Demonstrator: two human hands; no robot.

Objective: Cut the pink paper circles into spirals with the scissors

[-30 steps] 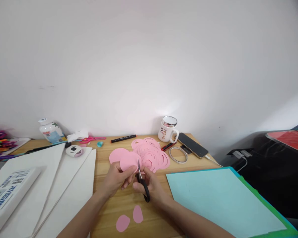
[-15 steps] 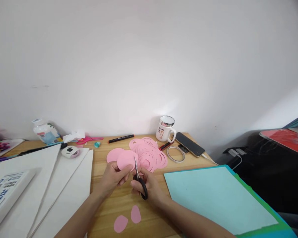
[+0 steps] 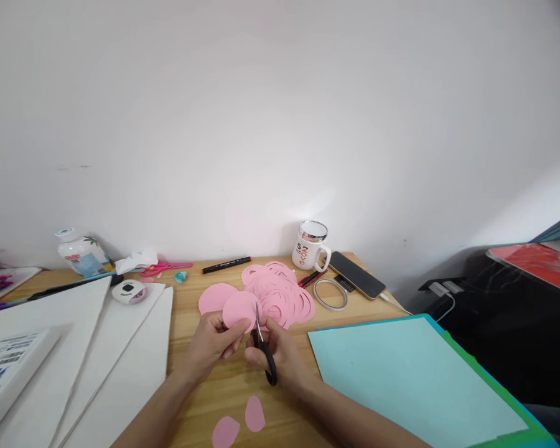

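Observation:
My left hand (image 3: 217, 341) pinches a pink paper circle (image 3: 239, 309) by its lower edge, above the wooden table. In my right hand (image 3: 280, 351) is a pair of scissors (image 3: 267, 354) with black handles, its narrow blades pointing up along the circle's right edge. Another pink paper disc (image 3: 212, 298) lies behind the left hand. Just beyond the scissors spreads a pile of pink paper cutouts (image 3: 280, 292) with curved slits and rings. Two petal-shaped pink pieces, one upright (image 3: 254, 414) and one tilted (image 3: 226, 430), lie on the table nearer to me.
White boards (image 3: 135, 348) cover the left side, with a flat white box (image 3: 14, 367) on top. Light blue sheets (image 3: 415, 373) lie at right. Along the back stand a mug (image 3: 310, 246), a phone (image 3: 357, 274), a tape roll (image 3: 330, 303), a marker (image 3: 226, 265) and a bottle (image 3: 84, 255).
The held circle has turned slightly and looks rounder, with the scissors' blades still at its right edge. The whole view has shifted slightly, so the table items sit a little lower.

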